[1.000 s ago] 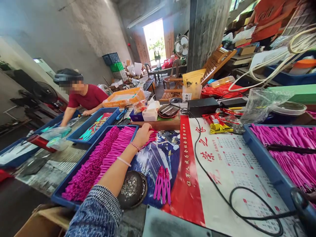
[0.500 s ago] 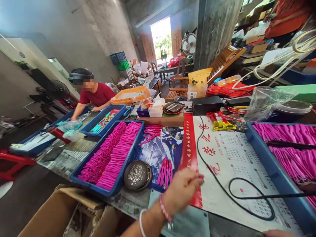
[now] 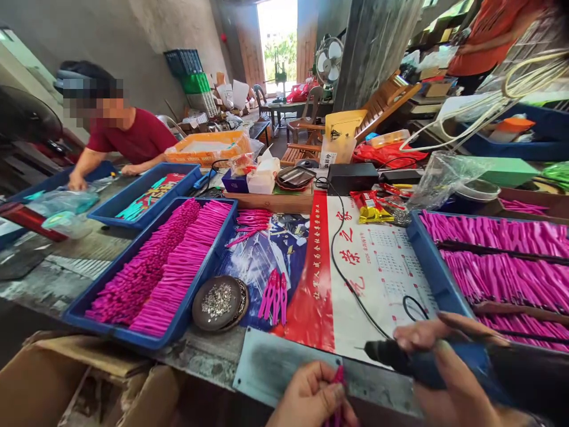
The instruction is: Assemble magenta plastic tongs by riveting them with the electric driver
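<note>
My left hand [image 3: 309,394] is at the near table edge, its fingers closed round a slim pink plastic snipper [image 3: 339,375]. To the right, my right hand [image 3: 457,373] grips a blue-and-black electric screwdriver [image 3: 389,354], its thin bit pointing left above the calendar sheet. Beneath and behind my left hand lies a grey metal plate [image 3: 275,362]. Several pink snippers [image 3: 274,299] lie side by side on the blue printed sheet. Left of them, a dark round dish [image 3: 219,303] holds small shiny metal parts.
A blue tray [image 3: 164,341] packed with pink snippers stands left; another blue tray [image 3: 438,273] stands right. A black cord [image 3: 355,290] crosses the calendar sheet [image 3: 384,261]. Across the table sits a co-worker in a red shirt [image 3: 149,136]. A cardboard box [image 3: 89,370] stands below the near edge.
My left hand has drawn back from above the red strip to the near edge with the pink snipper. My right hand has come into view with the electric screwdriver. The view has turned right.
</note>
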Demonstrator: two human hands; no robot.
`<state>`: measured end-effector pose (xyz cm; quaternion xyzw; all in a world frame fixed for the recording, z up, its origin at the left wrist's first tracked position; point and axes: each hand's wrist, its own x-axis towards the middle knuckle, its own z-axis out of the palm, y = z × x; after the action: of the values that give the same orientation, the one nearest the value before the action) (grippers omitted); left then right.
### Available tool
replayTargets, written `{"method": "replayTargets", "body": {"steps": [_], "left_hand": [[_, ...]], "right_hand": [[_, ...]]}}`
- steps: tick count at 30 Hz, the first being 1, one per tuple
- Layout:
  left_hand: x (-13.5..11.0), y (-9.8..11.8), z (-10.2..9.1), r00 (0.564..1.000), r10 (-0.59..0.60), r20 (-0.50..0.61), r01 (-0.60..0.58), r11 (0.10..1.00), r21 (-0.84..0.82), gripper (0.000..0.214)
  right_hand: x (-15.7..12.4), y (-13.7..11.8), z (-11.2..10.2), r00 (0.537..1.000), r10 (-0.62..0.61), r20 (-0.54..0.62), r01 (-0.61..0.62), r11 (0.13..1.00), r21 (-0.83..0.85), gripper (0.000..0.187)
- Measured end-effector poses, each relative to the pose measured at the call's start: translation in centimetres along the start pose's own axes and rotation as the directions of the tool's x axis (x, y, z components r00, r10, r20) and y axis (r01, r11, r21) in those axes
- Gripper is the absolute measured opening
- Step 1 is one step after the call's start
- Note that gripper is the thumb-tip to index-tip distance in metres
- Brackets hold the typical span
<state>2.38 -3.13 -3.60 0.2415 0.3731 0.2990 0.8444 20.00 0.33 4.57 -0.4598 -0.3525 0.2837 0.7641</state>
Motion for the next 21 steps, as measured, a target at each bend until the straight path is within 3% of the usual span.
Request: {"method": "replayTargets", "body": {"steps": [3,7,15,18,21], "left_hand": [[-0.3,0.4,-0.5,0.999,0.034,0.026,-0.034,0.999,-0.013,0.056],[-0.6,1.7,-1.3,0.999,0.017,-0.038,-0.019,0.999,-0.045,0.053],[0.8,2.9,-1.8,0.980,0.095,-0.175,-0.118,0.985,-0.127,0.047],[1.2,3.7,-1.3,0.966,0.099,-0.237,-0.137,0.979,-0.152,0.047],[1.7,4.6,-0.8,0.951,0.085,-0.297,-0.143,0.974,-0.177,0.048]], "right_hand": [[1.3,1.4,3.2,0.997,-0.072,0.011,0.071,0.996,0.051,0.031],[2.3,4.1,5.3,0.993,-0.105,0.055,0.102,0.993,0.054,0.030],[2.3,7.3,6.1,0.984,-0.114,0.138,0.119,0.992,-0.029,0.032],[2.2,7.1,6.3,0.983,-0.104,0.151,0.112,0.992,-0.050,0.034],[1.8,5.3,6.4,0.984,-0.109,0.142,0.114,0.993,-0.027,0.032]]}}
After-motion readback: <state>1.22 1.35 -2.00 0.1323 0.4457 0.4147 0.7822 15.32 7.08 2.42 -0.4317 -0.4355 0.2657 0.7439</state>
